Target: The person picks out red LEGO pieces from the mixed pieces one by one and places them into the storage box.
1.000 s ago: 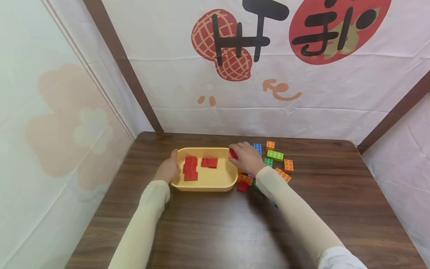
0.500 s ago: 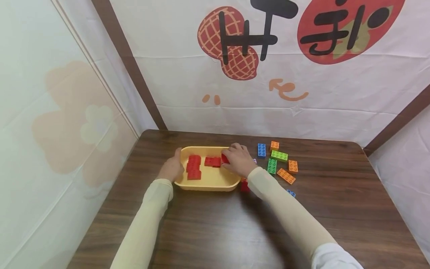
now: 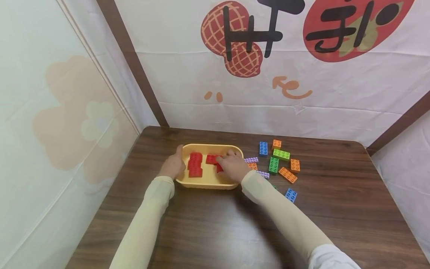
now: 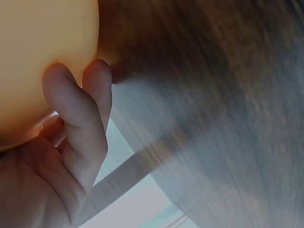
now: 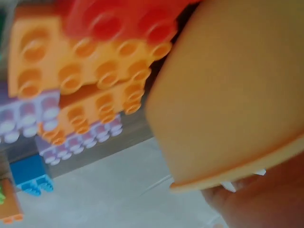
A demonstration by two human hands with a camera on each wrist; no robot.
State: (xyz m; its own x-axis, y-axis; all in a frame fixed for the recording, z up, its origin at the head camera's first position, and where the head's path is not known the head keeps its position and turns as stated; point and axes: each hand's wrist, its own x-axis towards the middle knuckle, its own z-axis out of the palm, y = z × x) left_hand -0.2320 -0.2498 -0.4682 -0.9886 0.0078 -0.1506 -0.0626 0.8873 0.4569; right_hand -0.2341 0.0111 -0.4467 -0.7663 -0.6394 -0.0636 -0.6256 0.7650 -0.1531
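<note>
A yellow tray (image 3: 205, 182) sits on the dark wooden table (image 3: 215, 224) and holds several red bricks (image 3: 195, 165). My left hand (image 3: 173, 166) grips the tray's left rim, its fingers (image 4: 78, 111) curled against the tray's outer wall (image 4: 38, 52). Over the right half of the tray, my right hand (image 3: 231, 166) holds a red brick (image 3: 219, 167) low inside it. The right wrist view shows the tray's rim (image 5: 232, 114) close up, with orange bricks (image 5: 90, 71) and purple bricks (image 5: 28, 116) beside it.
Loose bricks lie right of the tray: blue (image 3: 263, 148), orange (image 3: 277, 144), green (image 3: 281, 154), purple (image 3: 251, 160), and another blue one (image 3: 290, 195) nearer me. A printed white cloth wall (image 3: 268, 74) stands behind the table, with cloth panels at both sides.
My right hand has carried the red brick from the tray's right rim leftward and down into the tray. The left hand stays on the tray's left rim. The head view has shifted slightly.
</note>
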